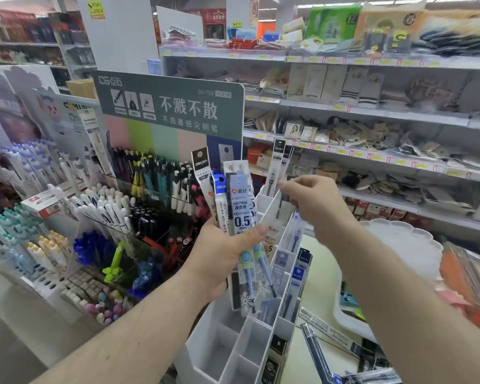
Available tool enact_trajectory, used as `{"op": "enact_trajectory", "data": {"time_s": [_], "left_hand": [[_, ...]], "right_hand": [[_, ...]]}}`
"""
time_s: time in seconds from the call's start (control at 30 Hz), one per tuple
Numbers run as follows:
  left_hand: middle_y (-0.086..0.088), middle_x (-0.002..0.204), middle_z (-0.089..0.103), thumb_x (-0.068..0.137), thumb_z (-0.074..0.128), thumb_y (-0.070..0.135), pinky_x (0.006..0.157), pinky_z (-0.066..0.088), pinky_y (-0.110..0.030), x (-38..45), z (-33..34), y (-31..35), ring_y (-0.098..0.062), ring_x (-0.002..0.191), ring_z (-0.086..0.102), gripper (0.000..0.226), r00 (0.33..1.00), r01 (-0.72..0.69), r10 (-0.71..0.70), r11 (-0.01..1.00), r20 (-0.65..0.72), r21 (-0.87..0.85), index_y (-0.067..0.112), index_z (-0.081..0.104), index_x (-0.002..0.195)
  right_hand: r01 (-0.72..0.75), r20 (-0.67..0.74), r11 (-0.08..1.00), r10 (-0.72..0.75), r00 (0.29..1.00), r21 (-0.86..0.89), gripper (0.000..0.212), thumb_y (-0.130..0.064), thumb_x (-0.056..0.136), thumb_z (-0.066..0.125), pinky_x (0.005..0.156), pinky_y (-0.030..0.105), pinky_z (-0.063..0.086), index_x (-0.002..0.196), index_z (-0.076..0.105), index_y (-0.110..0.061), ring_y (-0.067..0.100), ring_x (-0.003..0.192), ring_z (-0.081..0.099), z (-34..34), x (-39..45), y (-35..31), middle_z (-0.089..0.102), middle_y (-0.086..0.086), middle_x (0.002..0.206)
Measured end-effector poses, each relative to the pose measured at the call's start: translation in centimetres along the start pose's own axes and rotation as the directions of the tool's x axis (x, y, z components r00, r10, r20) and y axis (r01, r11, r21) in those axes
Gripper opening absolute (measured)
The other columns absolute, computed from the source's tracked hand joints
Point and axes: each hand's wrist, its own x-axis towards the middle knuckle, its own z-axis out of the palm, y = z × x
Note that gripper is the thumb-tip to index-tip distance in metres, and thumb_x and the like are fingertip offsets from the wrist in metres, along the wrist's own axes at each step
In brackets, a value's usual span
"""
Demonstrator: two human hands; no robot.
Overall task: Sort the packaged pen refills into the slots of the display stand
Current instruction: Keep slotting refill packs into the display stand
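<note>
- Two bare forearms closest to camera, both reaching toward the white display stand point(234, 346).
- Left hand point(219, 259) just left of the stand, fingers and thumb curled round a fanned bunch of packaged refills point(240, 214); front pack reads 0.5.
- Right hand point(313, 206) over the stand's upper slots, fingertips drawn together at a thin refill pack point(278, 159) standing in the top slot; looks like a pinch, actual contact hard to tell.
- Step, my read: seating or straightening one pack in the top slot, rest of the bunch waiting.
- Next likely needs: pull one pack off the fan, match its type, drop it straight into a slot.
- Stand's lower front slots look vacant; upper right slots hold blue packs point(294, 234).
- Room: pen racks point(117, 206) crowd the stand's left, loose packs point(324, 328) lie on the counter to its right; slot walls narrow, so packs could snag.
</note>
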Motion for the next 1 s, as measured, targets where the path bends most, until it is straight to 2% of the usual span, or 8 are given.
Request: {"op": "enact_trajectory", "data": {"time_s": [0.13,0.2,0.27,0.4,0.53,0.63,0.83,1.0], "left_hand": [[-0.008,0.096,0.077,0.065,0.084,0.015,0.076,0.06,-0.039,-0.2,0.3,0.2,-0.026,0.091,0.074,0.04,0.998,-0.054,0.052,0.996,0.027,0.067,0.015,0.072,0.103],[-0.01,0.099,0.077,0.073,0.081,-0.004,0.074,0.06,-0.035,-0.3,0.4,0.2,-0.026,0.094,0.074,0.039,0.995,-0.083,0.077,0.991,0.059,0.102,0.012,0.071,0.108],[-0.012,0.097,0.077,0.075,0.073,-0.015,0.071,0.059,-0.031,-0.4,0.4,0.2,-0.026,0.092,0.075,0.039,0.993,-0.09,0.08,0.988,0.087,0.127,0.007,0.071,0.107],[-0.014,0.095,0.076,0.067,0.068,-0.007,0.072,0.06,-0.034,-0.6,0.2,0.5,-0.026,0.088,0.074,0.04,0.986,-0.078,0.06,0.991,0.156,0.111,0.008,0.074,0.105],[-0.021,0.097,0.075,0.066,0.067,-0.006,0.074,0.061,-0.04,-0.7,0.3,0.6,-0.033,0.088,0.074,0.047,0.984,-0.047,0.035,0.997,0.175,0.068,0.001,0.068,0.113],[-0.023,0.101,0.074,0.068,0.07,-0.005,0.073,0.061,-0.041,-0.8,0.4,0.5,-0.035,0.089,0.073,0.047,0.985,-0.037,0.03,0.999,0.167,0.039,0.0,0.067,0.114],[-0.024,0.108,0.073,0.064,0.075,-0.001,0.083,0.06,-0.048,-0.7,0.2,0.6,-0.04,0.098,0.072,0.054,0.991,0.008,-0.012,1.0,0.135,0.029,-0.004,0.063,0.117],[-0.024,0.11,0.072,0.066,0.074,0.0,0.087,0.057,-0.054,-0.5,0.2,0.4,-0.042,0.103,0.07,0.051,0.992,0.011,-0.017,0.999,0.126,0.048,-0.001,0.066,0.116]], "right_hand": [[0.059,0.169,0.993,-0.075,0.983,0.101,0.028,-0.039,0.07,0.085,0.044,0.015,0.04,0.067,0.069,-0.016,0.003,0.045,0.048,0.8,-5.9,-0.5,0.058,-0.008,0.054],[0.084,0.166,0.996,-0.085,0.982,0.017,0.041,-0.046,0.057,0.087,0.048,0.022,0.043,0.069,0.064,-0.013,0.006,0.05,0.05,1.7,-7.1,-0.5,0.059,-0.005,0.058],[0.083,0.148,0.996,-0.077,0.986,-0.038,0.036,-0.038,0.059,0.09,0.051,0.027,0.044,0.065,0.062,-0.016,0.007,0.052,0.052,2.2,-7.4,-0.5,0.061,-0.002,0.059],[0.041,0.175,0.998,-0.047,0.983,0.04,0.024,-0.017,0.074,0.085,0.045,0.023,0.041,0.059,0.067,-0.017,0.006,0.044,0.049,1.3,-7.1,-0.3,0.06,-0.002,0.055],[-0.05,0.218,0.987,0.015,0.976,0.154,0.023,-0.014,0.085,0.077,0.043,0.023,0.035,0.08,0.064,0.005,0.01,0.043,0.047,0.6,-7.3,0.5,0.052,0.004,0.058],[-0.069,0.247,0.969,0.009,0.969,0.235,0.015,-0.011,0.088,0.072,0.043,0.022,0.033,0.077,0.067,-0.003,0.009,0.044,0.047,0.3,-7.2,0.9,0.053,-0.002,0.054],[-0.079,0.202,0.937,0.009,0.979,0.342,0.029,-0.017,0.095,0.065,0.05,0.022,0.036,0.066,0.061,-0.014,0.012,0.05,0.044,-0.8,-6.4,1.7,0.052,-0.002,0.055],[0.054,0.292,0.951,-0.147,0.945,0.303,0.023,-0.038,0.078,0.07,0.051,0.022,0.041,0.06,0.067,-0.022,0.013,0.049,0.048,-2.0,-6.2,1.9,0.054,0.0,0.055]]}}
